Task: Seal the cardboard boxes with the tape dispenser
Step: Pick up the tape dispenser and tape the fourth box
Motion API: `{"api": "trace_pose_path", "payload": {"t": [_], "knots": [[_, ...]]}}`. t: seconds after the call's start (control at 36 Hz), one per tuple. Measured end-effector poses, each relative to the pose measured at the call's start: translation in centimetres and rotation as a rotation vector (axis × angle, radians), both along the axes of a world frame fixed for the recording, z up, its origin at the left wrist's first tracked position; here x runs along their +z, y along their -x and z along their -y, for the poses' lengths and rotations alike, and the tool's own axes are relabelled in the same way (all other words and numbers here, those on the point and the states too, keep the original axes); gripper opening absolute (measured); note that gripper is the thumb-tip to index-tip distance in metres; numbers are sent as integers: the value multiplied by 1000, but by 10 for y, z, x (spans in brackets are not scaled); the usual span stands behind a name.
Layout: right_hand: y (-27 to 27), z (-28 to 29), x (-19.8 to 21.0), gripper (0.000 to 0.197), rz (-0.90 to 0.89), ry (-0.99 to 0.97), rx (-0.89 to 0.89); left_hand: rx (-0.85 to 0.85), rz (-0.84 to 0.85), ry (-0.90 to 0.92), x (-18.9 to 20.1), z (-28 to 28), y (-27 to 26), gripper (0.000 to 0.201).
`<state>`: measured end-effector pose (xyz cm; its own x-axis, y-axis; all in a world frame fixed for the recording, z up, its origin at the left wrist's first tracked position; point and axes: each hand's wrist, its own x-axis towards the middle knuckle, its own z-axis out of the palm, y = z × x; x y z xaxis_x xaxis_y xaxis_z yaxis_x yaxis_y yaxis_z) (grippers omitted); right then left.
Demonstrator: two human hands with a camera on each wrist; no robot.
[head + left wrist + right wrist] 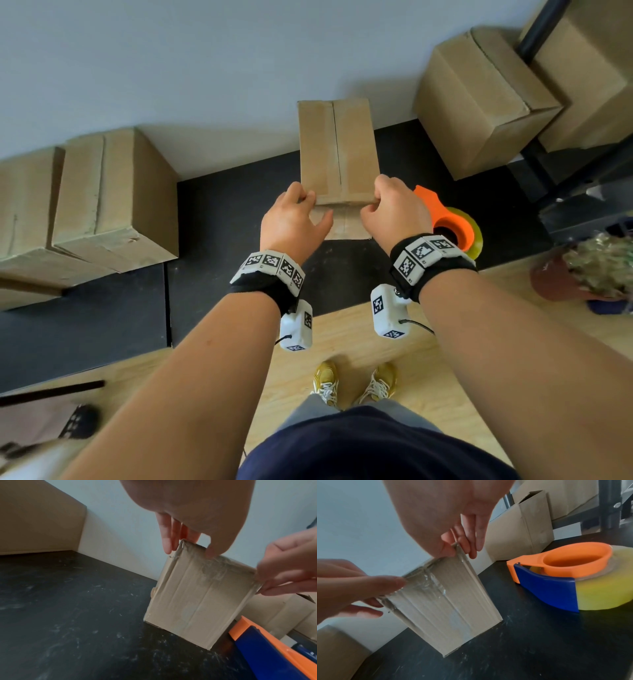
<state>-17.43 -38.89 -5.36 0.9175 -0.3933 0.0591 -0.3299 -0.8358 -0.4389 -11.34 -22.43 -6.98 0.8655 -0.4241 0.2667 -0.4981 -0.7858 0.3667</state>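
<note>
A small cardboard box stands on the black tabletop, with clear tape along its top seam and down its near face. My left hand pinches the box's near-left top corner, thumb on the near face and fingers on the side. My right hand pinches the near-right top corner, thumb and fingers curled round the edge. The orange and blue tape dispenser with its yellow roll lies on the table just right of the box, untouched.
Two large cardboard boxes stand at the left against the wall. More boxes are stacked at the back right beside a black metal rack. A potted plant sits on the wooden floor at the right.
</note>
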Motion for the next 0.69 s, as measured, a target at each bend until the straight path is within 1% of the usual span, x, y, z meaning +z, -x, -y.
{"api": "trace_pose_path", "payload": {"t": [0.06,0.14,0.19,0.31,0.42,0.56,0.64,0.69], "knots": [[-3,-3,1,21,-48,21,-4,-12,-8,-47,3,-1,0,44],[-7,-4,0,45,-101,68,-8,3,-39,-98,6,2,-5,41],[-10,-4,1,48,-98,96,-7,15,-71,-124,7,4,-10,39],[-14,-4,1,46,-109,151,-7,-9,-102,-166,10,8,-14,39],[-16,-4,4,44,-130,153,12,-17,-129,-221,15,10,-14,40],[-16,-4,9,40,-138,92,6,-16,-105,-66,13,7,-11,30],[-11,-5,10,29,-142,62,18,-17,-85,-22,11,2,-6,18],[-8,-5,11,20,-130,52,22,-35,-73,-16,11,-2,-5,16]]}}
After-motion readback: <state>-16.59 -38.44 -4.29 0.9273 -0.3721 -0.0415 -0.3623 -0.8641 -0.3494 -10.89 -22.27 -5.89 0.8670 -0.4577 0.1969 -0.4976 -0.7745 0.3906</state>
